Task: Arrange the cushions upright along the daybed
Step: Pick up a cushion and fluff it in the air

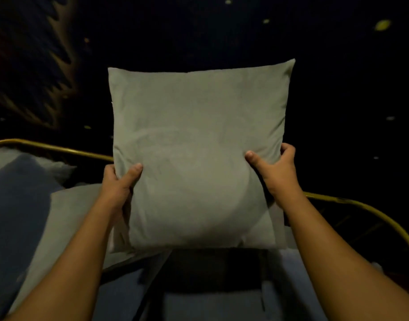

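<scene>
I hold a square grey-green cushion (196, 149) upright in front of me, above the daybed (212, 304). My left hand (119, 184) grips its left edge, thumb on the front face. My right hand (277, 169) grips the right edge the same way. Another grey cushion (69, 218) lies tilted on the daybed just behind my left forearm, partly hidden by the held one. A dark blue cushion (18, 200) lies further left.
A curved brass rail (360, 205) runs along the back of the daybed from the left edge to the right. A pale fluffy item (53, 167) sits by the rail at the left. Beyond the rail lies a dark patterned carpet (337, 89).
</scene>
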Demonstrator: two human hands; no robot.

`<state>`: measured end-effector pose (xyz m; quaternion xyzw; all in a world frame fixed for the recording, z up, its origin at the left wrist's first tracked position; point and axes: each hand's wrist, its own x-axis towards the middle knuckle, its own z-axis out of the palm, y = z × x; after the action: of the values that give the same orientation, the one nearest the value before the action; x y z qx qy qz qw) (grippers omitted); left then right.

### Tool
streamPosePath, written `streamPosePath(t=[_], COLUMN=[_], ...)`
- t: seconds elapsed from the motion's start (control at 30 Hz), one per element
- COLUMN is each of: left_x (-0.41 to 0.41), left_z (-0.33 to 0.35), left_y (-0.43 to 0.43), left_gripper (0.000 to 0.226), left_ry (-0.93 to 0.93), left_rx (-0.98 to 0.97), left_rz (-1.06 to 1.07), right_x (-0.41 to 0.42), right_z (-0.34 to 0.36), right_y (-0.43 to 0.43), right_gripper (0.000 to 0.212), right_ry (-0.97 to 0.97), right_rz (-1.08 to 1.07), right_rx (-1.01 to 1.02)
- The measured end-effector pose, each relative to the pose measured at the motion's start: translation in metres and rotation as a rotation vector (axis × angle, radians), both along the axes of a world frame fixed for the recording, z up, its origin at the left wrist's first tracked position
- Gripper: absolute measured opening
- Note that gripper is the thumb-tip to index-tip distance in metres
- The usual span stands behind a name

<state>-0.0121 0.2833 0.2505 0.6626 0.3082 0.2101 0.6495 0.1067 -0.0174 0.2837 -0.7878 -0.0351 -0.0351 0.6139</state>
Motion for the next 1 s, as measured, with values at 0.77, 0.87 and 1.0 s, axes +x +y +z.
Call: streamPosePath(t=[0.77, 0.87, 1.0], left_x=[0.170, 0.173, 0.185], left_z=[-0.152, -0.181, -0.206], left_y=[-0.383, -0.397, -0.406], left_gripper=[0.098, 0.100, 0.113], left_ry=[0.139, 0.234, 0.361], left_rx=[0.182, 0.139, 0.096], left_rz=[-0.557, -0.582, -0.611], right_x=[0.071, 0.074, 0.079], right_z=[-0.165, -0.193, -0.217], right_y=[-0.394, -0.390, -0.377], right_gripper=[0.101, 0.105, 0.120], right_ry=[0.234, 0.342, 0.419], right_rz=[-0.193, -0.151, -0.166], right_rx=[-0.164, -0.133, -0.184])
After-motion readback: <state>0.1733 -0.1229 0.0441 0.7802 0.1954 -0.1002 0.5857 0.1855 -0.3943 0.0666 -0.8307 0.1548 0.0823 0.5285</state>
